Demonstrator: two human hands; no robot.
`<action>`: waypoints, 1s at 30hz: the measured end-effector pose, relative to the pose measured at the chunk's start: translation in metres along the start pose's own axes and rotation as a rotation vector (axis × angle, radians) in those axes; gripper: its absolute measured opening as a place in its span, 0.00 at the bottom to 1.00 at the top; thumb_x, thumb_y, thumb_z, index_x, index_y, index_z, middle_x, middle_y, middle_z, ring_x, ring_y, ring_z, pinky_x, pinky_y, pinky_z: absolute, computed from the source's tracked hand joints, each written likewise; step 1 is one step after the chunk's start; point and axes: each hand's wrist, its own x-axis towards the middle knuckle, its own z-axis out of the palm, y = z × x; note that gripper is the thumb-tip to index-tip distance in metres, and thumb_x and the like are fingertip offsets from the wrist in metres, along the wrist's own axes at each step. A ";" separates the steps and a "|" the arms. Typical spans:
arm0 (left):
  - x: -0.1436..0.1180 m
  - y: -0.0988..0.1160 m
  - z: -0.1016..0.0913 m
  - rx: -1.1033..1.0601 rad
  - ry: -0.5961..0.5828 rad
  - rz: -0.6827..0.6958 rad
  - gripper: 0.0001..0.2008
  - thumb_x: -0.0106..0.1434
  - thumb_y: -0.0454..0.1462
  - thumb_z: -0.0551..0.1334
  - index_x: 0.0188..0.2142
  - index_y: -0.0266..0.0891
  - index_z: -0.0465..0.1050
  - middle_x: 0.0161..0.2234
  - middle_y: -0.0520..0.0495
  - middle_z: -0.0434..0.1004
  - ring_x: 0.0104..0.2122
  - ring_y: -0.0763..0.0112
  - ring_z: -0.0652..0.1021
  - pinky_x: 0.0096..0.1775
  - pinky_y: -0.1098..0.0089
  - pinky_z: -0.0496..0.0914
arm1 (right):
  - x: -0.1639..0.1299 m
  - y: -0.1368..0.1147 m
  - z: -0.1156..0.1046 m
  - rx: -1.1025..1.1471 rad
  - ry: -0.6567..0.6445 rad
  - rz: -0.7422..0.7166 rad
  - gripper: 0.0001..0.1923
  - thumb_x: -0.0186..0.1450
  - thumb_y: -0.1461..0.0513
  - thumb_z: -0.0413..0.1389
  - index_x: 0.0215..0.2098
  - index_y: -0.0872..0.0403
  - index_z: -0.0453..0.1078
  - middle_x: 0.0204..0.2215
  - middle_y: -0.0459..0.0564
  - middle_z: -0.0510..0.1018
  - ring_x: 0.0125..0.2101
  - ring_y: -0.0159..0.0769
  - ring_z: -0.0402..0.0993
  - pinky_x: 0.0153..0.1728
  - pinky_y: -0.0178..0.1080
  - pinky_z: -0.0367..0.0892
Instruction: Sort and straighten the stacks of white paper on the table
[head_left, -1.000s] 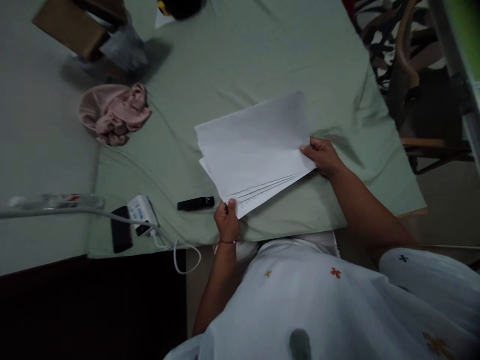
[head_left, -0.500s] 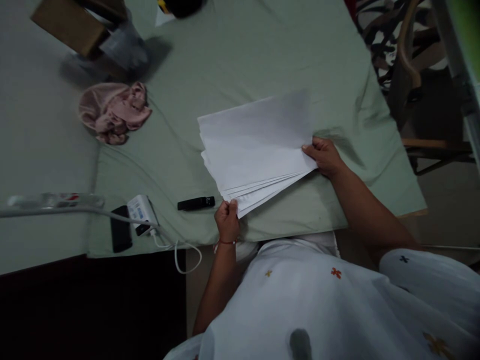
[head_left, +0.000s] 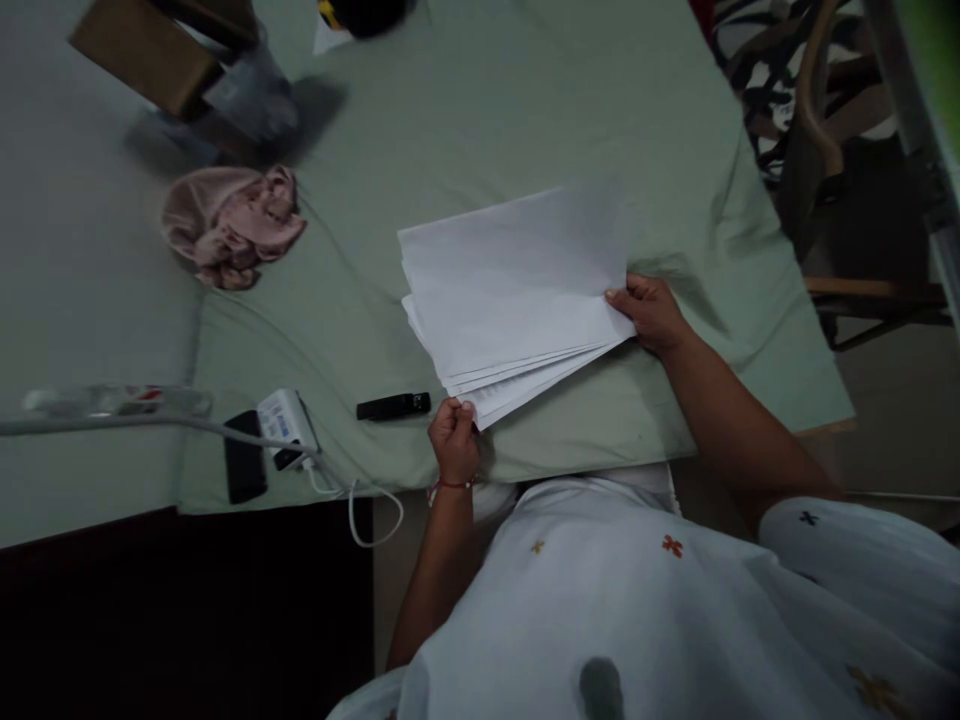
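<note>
Several white sheets of paper (head_left: 517, 285) are held in a loose, fanned stack above the green cloth. My left hand (head_left: 454, 440) pinches the near left corner of the stack between thumb and fingers. At the right edge, my right hand (head_left: 651, 312) grips the paper with the thumb on top and the fingers behind, partly hidden. Faint print shows on one of the lower sheets near my left hand. A black stapler (head_left: 394, 405) lies on the cloth just left of my left hand.
The green cloth (head_left: 555, 110) covers the table. On the left lie a crumpled pink cloth (head_left: 240, 225), a dark phone (head_left: 245, 457) and a white power strip (head_left: 289, 425) with a white cable. A brown box (head_left: 146, 55) stands at the far left; a chair (head_left: 825, 110) is at right.
The near left edges of the sheets have shifted slightly, and some print now shows on a lower sheet. Both hands keep their hold in nearly the same place.
</note>
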 end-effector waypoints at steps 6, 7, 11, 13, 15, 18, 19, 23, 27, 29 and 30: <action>0.000 0.005 0.003 -0.057 0.021 -0.011 0.22 0.53 0.53 0.74 0.32 0.40 0.70 0.20 0.59 0.64 0.18 0.79 0.64 0.20 0.76 0.61 | -0.001 -0.002 0.002 0.076 -0.010 0.011 0.23 0.51 0.47 0.71 0.37 0.51 0.76 0.31 0.47 0.79 0.30 0.36 0.73 0.29 0.38 0.67; 0.000 0.005 0.003 -0.061 0.022 -0.018 0.22 0.53 0.53 0.74 0.32 0.40 0.70 0.20 0.59 0.64 0.18 0.79 0.64 0.20 0.76 0.61 | -0.001 -0.003 0.002 0.087 -0.013 0.016 0.23 0.51 0.47 0.71 0.37 0.51 0.76 0.31 0.47 0.79 0.30 0.36 0.74 0.29 0.38 0.68; 0.000 0.001 0.001 -0.068 0.030 -0.034 0.22 0.54 0.52 0.74 0.33 0.41 0.70 0.20 0.59 0.65 0.18 0.79 0.65 0.20 0.76 0.61 | -0.001 -0.005 0.000 0.114 -0.040 0.032 0.23 0.50 0.47 0.72 0.37 0.51 0.76 0.30 0.47 0.80 0.29 0.36 0.74 0.30 0.38 0.69; 0.001 -0.001 0.000 -0.056 0.040 -0.033 0.21 0.56 0.51 0.73 0.34 0.41 0.70 0.20 0.59 0.65 0.18 0.80 0.65 0.21 0.77 0.60 | -0.001 -0.006 -0.002 0.118 -0.063 0.039 0.24 0.49 0.47 0.73 0.37 0.51 0.76 0.30 0.47 0.81 0.29 0.36 0.75 0.31 0.38 0.70; 0.001 -0.001 0.000 -0.036 0.052 -0.013 0.19 0.56 0.50 0.73 0.34 0.40 0.71 0.21 0.59 0.65 0.19 0.80 0.65 0.22 0.77 0.60 | -0.002 -0.006 -0.005 0.118 -0.082 0.052 0.25 0.49 0.48 0.73 0.38 0.52 0.76 0.31 0.48 0.82 0.30 0.36 0.76 0.32 0.39 0.70; 0.002 -0.001 0.002 -0.048 0.079 0.022 0.19 0.56 0.49 0.73 0.33 0.39 0.71 0.22 0.58 0.66 0.22 0.80 0.66 0.26 0.78 0.62 | -0.003 -0.007 -0.009 0.126 -0.114 0.070 0.26 0.47 0.48 0.74 0.38 0.52 0.76 0.32 0.47 0.82 0.30 0.36 0.76 0.33 0.39 0.70; 0.003 -0.001 0.002 -0.065 0.091 0.023 0.19 0.55 0.48 0.74 0.33 0.39 0.71 0.22 0.59 0.65 0.22 0.81 0.65 0.27 0.78 0.62 | -0.003 -0.007 -0.011 0.127 -0.124 0.071 0.26 0.47 0.48 0.74 0.37 0.52 0.77 0.32 0.47 0.83 0.31 0.36 0.76 0.34 0.39 0.70; 0.005 -0.004 0.003 -0.094 0.145 -0.002 0.19 0.53 0.46 0.75 0.35 0.40 0.71 0.22 0.61 0.62 0.21 0.82 0.62 0.26 0.79 0.58 | -0.003 -0.005 -0.015 0.086 -0.132 0.051 0.25 0.48 0.47 0.74 0.37 0.51 0.77 0.32 0.46 0.83 0.33 0.39 0.78 0.34 0.40 0.72; 0.007 -0.005 0.002 -0.055 0.163 0.001 0.19 0.54 0.44 0.74 0.37 0.41 0.69 0.24 0.60 0.65 0.23 0.80 0.66 0.29 0.78 0.61 | -0.004 -0.006 -0.015 0.068 -0.161 0.041 0.24 0.50 0.47 0.73 0.37 0.51 0.77 0.33 0.47 0.83 0.36 0.42 0.79 0.36 0.43 0.73; 0.008 -0.003 0.002 -0.045 0.157 0.015 0.20 0.54 0.43 0.74 0.40 0.41 0.68 0.25 0.59 0.67 0.25 0.79 0.69 0.32 0.77 0.64 | -0.005 -0.009 -0.015 0.063 -0.178 0.035 0.24 0.50 0.46 0.73 0.38 0.51 0.77 0.34 0.48 0.83 0.37 0.42 0.79 0.38 0.43 0.74; 0.008 -0.002 0.002 -0.050 0.152 0.021 0.22 0.53 0.42 0.74 0.42 0.42 0.67 0.26 0.59 0.68 0.26 0.79 0.70 0.34 0.77 0.65 | -0.006 -0.011 -0.015 0.058 -0.184 0.034 0.25 0.50 0.46 0.73 0.39 0.51 0.77 0.34 0.48 0.84 0.37 0.42 0.80 0.38 0.44 0.74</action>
